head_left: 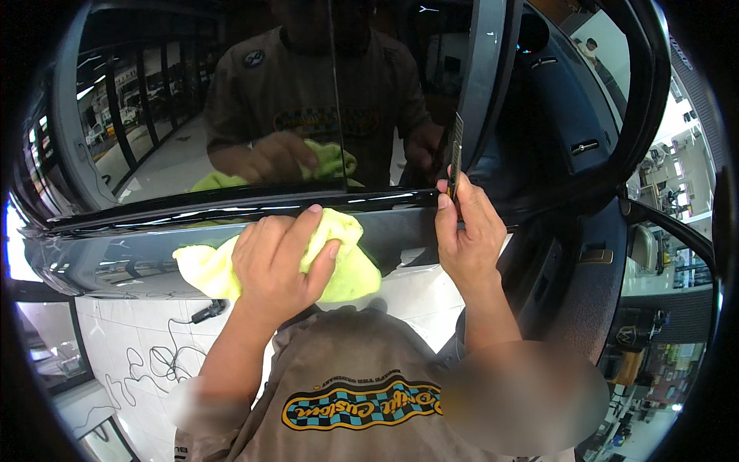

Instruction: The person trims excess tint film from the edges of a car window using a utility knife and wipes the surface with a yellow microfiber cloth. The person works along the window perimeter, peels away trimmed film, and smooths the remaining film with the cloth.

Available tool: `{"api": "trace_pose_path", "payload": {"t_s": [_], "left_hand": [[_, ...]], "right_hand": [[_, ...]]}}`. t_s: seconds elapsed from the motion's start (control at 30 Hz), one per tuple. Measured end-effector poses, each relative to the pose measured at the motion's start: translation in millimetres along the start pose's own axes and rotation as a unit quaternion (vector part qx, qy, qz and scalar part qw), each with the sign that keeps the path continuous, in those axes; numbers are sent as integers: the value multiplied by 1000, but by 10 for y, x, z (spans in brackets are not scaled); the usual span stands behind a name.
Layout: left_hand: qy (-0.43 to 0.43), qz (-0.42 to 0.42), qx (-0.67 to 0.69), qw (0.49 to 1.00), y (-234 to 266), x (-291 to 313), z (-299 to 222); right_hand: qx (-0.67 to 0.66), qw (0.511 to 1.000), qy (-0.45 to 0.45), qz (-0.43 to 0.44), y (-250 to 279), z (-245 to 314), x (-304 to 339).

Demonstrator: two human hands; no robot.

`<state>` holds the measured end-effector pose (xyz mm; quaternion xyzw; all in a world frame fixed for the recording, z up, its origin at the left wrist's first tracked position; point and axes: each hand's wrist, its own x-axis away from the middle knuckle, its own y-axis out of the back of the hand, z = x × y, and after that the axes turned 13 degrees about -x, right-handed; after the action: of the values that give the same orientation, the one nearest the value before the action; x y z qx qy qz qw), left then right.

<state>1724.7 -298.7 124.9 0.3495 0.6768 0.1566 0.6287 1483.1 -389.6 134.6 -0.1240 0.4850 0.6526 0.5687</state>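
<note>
My left hand (273,258) is closed on a bright yellow-green cloth (350,262), bunched against the grey car door (177,266) just under the window's lower trim. Part of the cloth sticks out on the left of the hand, and the rest bulges between thumb and fingers. Beside the door's right edge, my right hand (473,231) pinches a thin, flat, dark blade-like tool (457,150) with fine cross marks. It stands upright, seen nearly edge-on, so its exact kind is unclear. The dark window glass (269,100) rises in front of both hands and mirrors them.
Right of the window frame, the dark car interior shows an inner door panel (585,146) with a metal handle. A black cable (165,358) lies looped on the white tiled floor, near a small black device (208,311). Another person (591,50) stands far off at upper right.
</note>
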Motion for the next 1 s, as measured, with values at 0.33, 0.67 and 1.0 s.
{"api": "trace_pose_path", "payload": {"t_s": [0.33, 0.67, 1.0], "left_hand": [[-1, 6, -4, 1000, -1, -7, 3], [-1, 2, -5, 1000, -2, -4, -7], [2, 2, -13, 1000, -5, 12, -2]], "right_hand": [[-9, 1000, -7, -4, -5, 11, 7], [-1, 1000, -17, -5, -13, 17, 50], [-9, 999, -42, 4, 22, 47, 128]]}}
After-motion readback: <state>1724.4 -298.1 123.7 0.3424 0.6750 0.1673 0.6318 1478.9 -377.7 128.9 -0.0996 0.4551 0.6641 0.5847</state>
